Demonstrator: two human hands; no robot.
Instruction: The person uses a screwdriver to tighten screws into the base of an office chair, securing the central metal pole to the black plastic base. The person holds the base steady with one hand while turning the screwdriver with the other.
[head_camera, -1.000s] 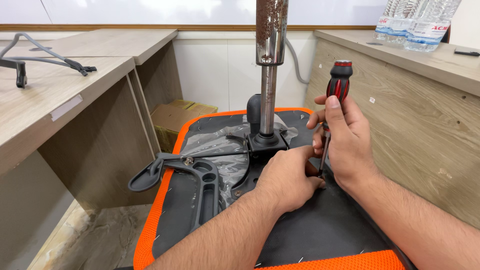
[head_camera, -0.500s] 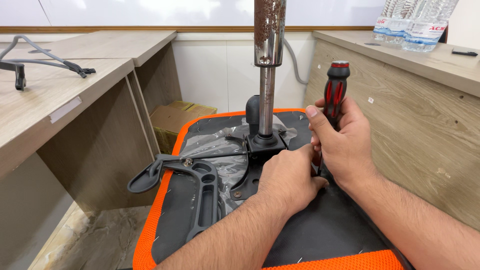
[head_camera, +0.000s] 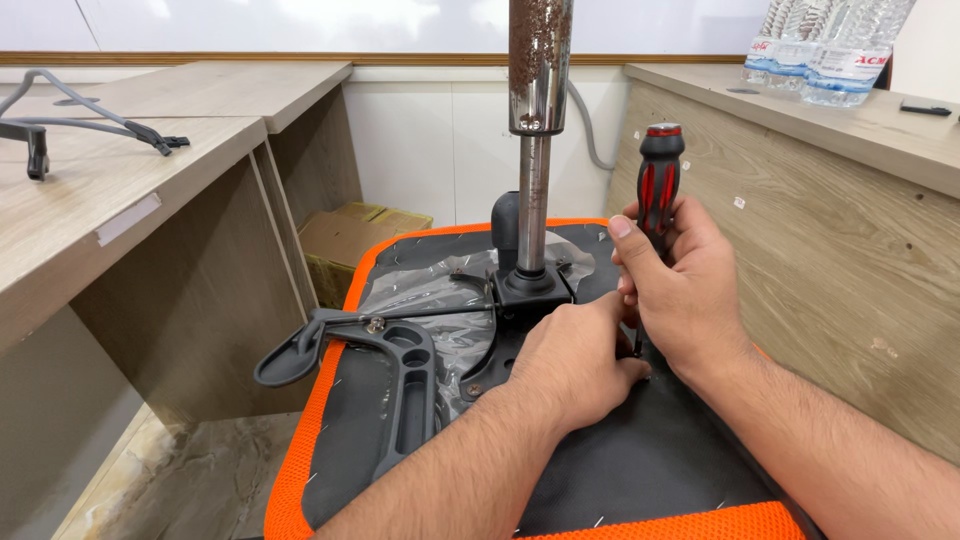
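A red and black screwdriver (head_camera: 660, 190) is held upright in the closed right hand (head_camera: 680, 290), just beside the rusty metal pole (head_camera: 536, 130). The left hand (head_camera: 570, 365) is curled on the upturned orange chair seat (head_camera: 330, 430), by the screwdriver's tip. What it holds cannot be told.
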